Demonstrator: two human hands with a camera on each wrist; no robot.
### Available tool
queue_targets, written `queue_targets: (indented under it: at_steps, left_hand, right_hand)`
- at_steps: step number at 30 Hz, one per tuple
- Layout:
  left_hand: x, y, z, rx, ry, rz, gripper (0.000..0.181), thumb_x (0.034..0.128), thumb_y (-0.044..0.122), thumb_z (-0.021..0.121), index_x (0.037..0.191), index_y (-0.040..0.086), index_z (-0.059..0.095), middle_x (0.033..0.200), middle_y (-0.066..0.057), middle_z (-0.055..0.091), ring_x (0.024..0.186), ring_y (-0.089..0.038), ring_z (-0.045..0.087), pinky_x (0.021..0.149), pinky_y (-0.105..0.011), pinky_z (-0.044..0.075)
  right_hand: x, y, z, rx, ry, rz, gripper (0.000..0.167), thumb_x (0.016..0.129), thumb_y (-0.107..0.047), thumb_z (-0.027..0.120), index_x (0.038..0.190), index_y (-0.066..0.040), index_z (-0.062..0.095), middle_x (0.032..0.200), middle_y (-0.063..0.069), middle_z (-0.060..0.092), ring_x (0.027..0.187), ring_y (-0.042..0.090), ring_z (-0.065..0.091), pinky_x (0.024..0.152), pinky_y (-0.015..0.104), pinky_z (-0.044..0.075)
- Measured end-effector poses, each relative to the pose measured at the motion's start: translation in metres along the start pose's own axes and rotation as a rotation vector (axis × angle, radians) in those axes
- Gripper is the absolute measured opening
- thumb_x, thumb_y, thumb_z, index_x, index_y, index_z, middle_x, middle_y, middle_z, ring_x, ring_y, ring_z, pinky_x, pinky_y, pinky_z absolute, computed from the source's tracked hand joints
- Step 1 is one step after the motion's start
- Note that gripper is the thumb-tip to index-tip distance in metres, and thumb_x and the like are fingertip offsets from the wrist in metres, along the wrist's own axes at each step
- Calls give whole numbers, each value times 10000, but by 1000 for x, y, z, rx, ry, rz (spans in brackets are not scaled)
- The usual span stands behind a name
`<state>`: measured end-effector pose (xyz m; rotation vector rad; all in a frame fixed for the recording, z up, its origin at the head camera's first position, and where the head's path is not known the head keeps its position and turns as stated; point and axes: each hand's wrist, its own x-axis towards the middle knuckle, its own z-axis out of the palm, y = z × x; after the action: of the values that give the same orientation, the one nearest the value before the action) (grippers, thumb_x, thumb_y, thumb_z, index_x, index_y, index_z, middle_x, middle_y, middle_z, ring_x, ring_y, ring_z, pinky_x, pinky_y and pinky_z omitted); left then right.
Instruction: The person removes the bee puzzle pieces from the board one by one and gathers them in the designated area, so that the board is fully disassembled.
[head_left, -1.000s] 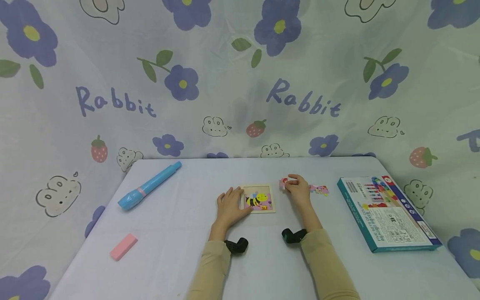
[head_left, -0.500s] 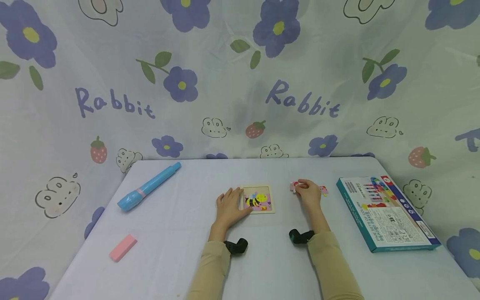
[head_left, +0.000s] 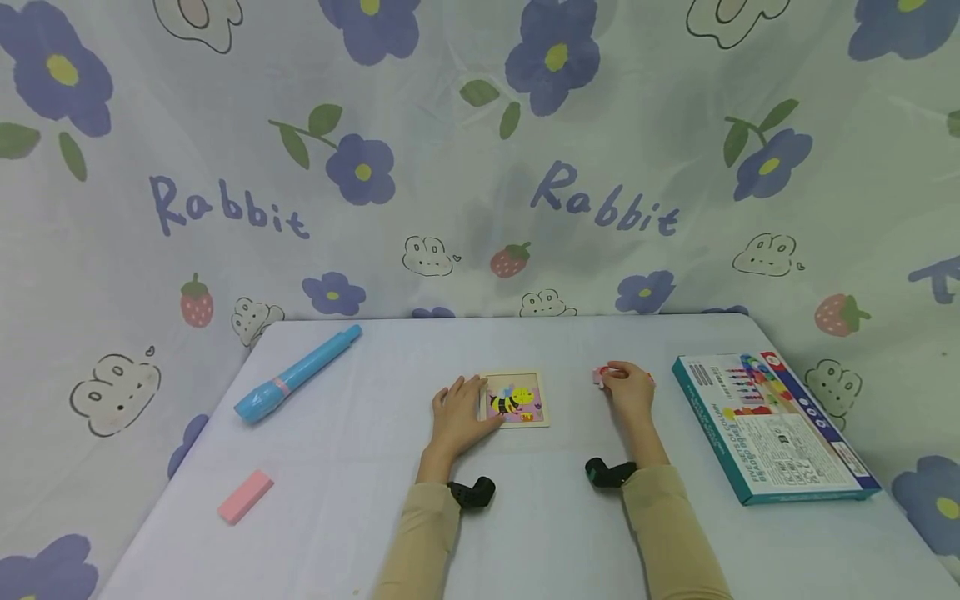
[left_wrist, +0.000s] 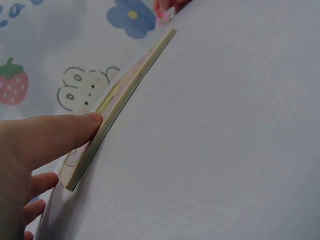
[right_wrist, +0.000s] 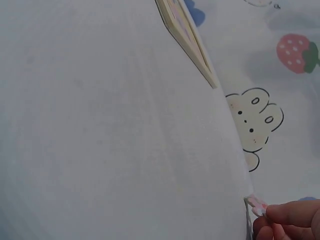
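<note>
A square wooden puzzle tray (head_left: pixel 547 400) with a bee picture lies flat mid-table; its upper strip shows bare wood. My left hand (head_left: pixel 459 418) rests at the tray's left side, fingers spread and fairly straight. In the left wrist view, the thumb (left_wrist: pixel 75 132) presses on the tray's near edge. To the right of the tray, my right hand (head_left: pixel 632 397) pinches a small pink puzzle piece (right_wrist: pixel 257 205) between thumb and fingertips, at or just above the tabletop. A bit of another pink piece (head_left: pixel 651 380) peeks out behind that hand, which hides most of it.
A flat teal-edged box (head_left: pixel 780 429) lies at the right. At the far left is a light-blue flashlight-shaped object (head_left: pixel 300 373), with a pink block (head_left: pixel 246 497) nearer. A patterned cloth (head_left: pixel 450 167) hangs behind the table.
My right hand has moved rightward with the pink piece, covering more of the other piece beside it. The left hand and tray stay where they were.
</note>
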<state>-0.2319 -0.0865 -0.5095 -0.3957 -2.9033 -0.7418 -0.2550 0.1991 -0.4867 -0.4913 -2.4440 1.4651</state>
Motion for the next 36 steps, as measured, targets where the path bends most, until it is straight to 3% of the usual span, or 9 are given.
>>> queue_targets:
  at_steps: [7, 13, 24, 33, 36]
  left_hand:
    - [0, 0, -1, -4, 7, 6, 716, 769, 497, 665, 1343, 117, 464, 1418, -78, 420, 1344, -294, 295, 1045, -526, 156]
    - [0, 0, -1, -10, 5, 11, 708, 775, 496, 664, 1350, 136, 463, 1422, -77, 416, 1346, -295, 290, 1044, -531, 153]
    - [0, 1, -1, 6, 3, 24, 681, 781, 514, 649, 1346, 177, 472, 1425, -78, 412, 1344, -305, 292, 1036, -541, 159]
    - [-1, 2, -3, 22, -11, 67, 566, 806, 486, 636, 1308, 249, 527, 1465, -118, 336, 1351, -342, 252, 1020, -572, 146]
    - [-2, 2, -3, 8, -17, 75, 517, 819, 475, 627, 1288, 271, 554, 1479, -115, 311, 1364, -351, 214, 1022, -576, 130]
  right_hand:
    - [0, 1, -2, -39, 17, 19, 276, 831, -42, 611, 1086, 60, 637, 945, 212, 650, 788, 234, 600, 549, 113, 422]
    - [1, 2, -3, -113, 46, -14, 288, 817, -37, 611, 1083, 69, 637, 940, 215, 660, 867, 301, 600, 691, 283, 454]
    - [1, 2, -1, -152, 71, -47, 292, 811, -25, 608, 1088, 67, 627, 935, 215, 660, 895, 338, 597, 812, 435, 430]
    - [0, 3, -2, -147, 92, -107, 272, 751, -18, 629, 1009, 62, 655, 805, 169, 657, 790, 322, 588, 722, 409, 423]
    - [-2, 0, 0, -135, 65, -107, 277, 786, -17, 626, 1050, 65, 643, 846, 205, 646, 838, 355, 566, 833, 465, 368]
